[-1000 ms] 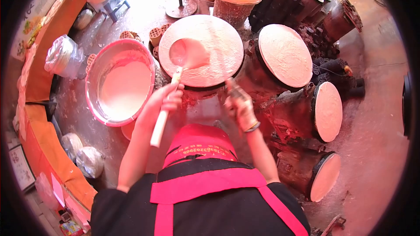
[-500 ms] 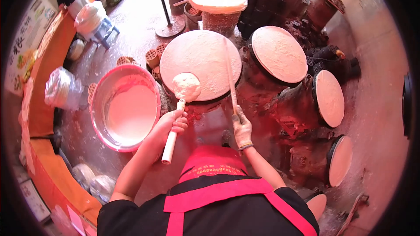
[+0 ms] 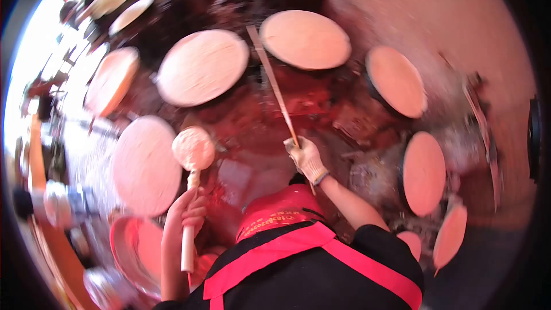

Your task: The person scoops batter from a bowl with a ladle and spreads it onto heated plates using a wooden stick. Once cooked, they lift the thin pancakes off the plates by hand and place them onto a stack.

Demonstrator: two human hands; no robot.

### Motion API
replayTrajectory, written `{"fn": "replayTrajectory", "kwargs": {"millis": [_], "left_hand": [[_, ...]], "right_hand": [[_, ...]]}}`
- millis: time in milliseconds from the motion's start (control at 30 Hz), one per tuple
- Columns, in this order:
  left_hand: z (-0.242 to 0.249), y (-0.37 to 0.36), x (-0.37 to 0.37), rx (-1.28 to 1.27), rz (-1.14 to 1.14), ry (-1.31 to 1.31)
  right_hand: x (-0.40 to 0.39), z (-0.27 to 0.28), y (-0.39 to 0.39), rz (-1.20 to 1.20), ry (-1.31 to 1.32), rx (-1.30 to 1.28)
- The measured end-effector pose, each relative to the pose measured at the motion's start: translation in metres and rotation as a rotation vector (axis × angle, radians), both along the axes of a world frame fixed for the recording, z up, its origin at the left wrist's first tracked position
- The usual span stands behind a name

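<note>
My left hand (image 3: 188, 211), bare, is closed round the white handle of a ladle (image 3: 193, 148), whose round head is heaped with pale batter. Just left of the ladle lies a round griddle (image 3: 145, 166) covered with a pale sheet. In my right hand (image 3: 307, 158), which wears a pale glove, is a long thin wooden stick (image 3: 274, 83). Its far end points up between two batter-covered griddles, one on the left (image 3: 202, 68) and one on the right (image 3: 306, 40). Whether the stick touches either one I cannot tell.
A pink-rimmed tub (image 3: 117, 252) of batter is at the lower left. More round griddles stand at the right (image 3: 396, 81), (image 3: 423, 173) and upper left (image 3: 112, 82). A long bar-like object (image 3: 485, 132) lies at the far right. Blurred figures appear at the top left.
The view has swung to the right, so the tub and front griddle now show farther left. The ladle and stick, still held, have moved away from that griddle and farther apart.
</note>
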State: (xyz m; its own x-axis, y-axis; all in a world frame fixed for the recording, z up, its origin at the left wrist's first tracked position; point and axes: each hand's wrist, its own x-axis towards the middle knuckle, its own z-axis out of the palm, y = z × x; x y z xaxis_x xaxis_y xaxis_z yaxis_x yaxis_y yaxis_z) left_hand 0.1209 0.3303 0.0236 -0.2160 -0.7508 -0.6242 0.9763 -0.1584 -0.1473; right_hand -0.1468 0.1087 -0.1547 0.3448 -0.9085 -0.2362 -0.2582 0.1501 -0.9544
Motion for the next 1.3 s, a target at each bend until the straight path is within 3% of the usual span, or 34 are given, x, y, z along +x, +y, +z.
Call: {"fn": "replayTrajectory", "kwargs": {"millis": [33,100,167,367,433,567,633,733,800,900,933,1067,1100,1167,1200,1300], "left_hand": [[0.000,-0.023,-0.013,-0.040,-0.021,0.080],[0.008,-0.074,-0.043,-0.069,-0.051,0.161],[0.019,-0.127,-0.076,-0.100,-0.085,0.236],[0.032,-0.258,-0.158,-0.141,-0.224,0.296],[0.034,-0.291,-0.174,-0.135,-0.288,0.264],[0.043,-0.364,-0.204,-0.106,-0.429,0.185],[0.045,-0.394,-0.211,-0.094,-0.492,0.105],[0.045,-0.439,-0.223,-0.105,-0.611,0.018],[0.038,-0.469,-0.230,-0.163,-0.717,-0.078],[0.031,-0.516,-0.247,-0.205,-0.838,-0.176],[0.029,-0.531,-0.255,-0.202,-0.871,-0.212],[0.023,-0.588,-0.292,-0.212,-1.021,-0.306],[0.023,-0.600,-0.306,-0.217,-1.061,-0.338],[0.025,-0.621,-0.333,-0.233,-1.113,-0.341],[0.025,-0.628,-0.346,-0.243,-1.134,-0.343],[0.020,-0.645,-0.382,-0.261,-1.174,-0.233]], "right_hand": [[-0.026,-0.009,-0.026,0.014,0.136,-0.165],[-0.074,0.033,-0.068,-0.068,0.493,-0.504],[-0.124,0.038,-0.120,-0.135,0.614,-0.611],[-0.225,0.042,-0.267,-0.234,0.946,-0.582],[-0.230,0.030,-0.313,-0.292,0.905,-0.626],[-0.211,0.048,-0.381,-0.305,0.933,-0.422],[-0.209,0.038,-0.404,-0.337,1.018,-0.381],[-0.229,-0.011,-0.437,-0.434,0.927,-0.390],[-0.247,0.003,-0.440,-0.465,0.881,-0.382],[-0.285,0.061,-0.431,-0.672,0.469,-0.137],[-0.313,0.070,-0.436,-0.709,0.527,-0.182],[-0.450,0.156,-0.392,-0.922,0.012,-0.118],[-0.489,0.170,-0.368,-0.934,-0.149,-0.379],[-0.557,0.225,-0.307,-1.138,-0.254,-0.354],[-0.602,0.250,-0.264,-1.216,-0.176,-0.449],[-0.664,0.326,-0.146,-1.402,-0.286,-0.518]]}}
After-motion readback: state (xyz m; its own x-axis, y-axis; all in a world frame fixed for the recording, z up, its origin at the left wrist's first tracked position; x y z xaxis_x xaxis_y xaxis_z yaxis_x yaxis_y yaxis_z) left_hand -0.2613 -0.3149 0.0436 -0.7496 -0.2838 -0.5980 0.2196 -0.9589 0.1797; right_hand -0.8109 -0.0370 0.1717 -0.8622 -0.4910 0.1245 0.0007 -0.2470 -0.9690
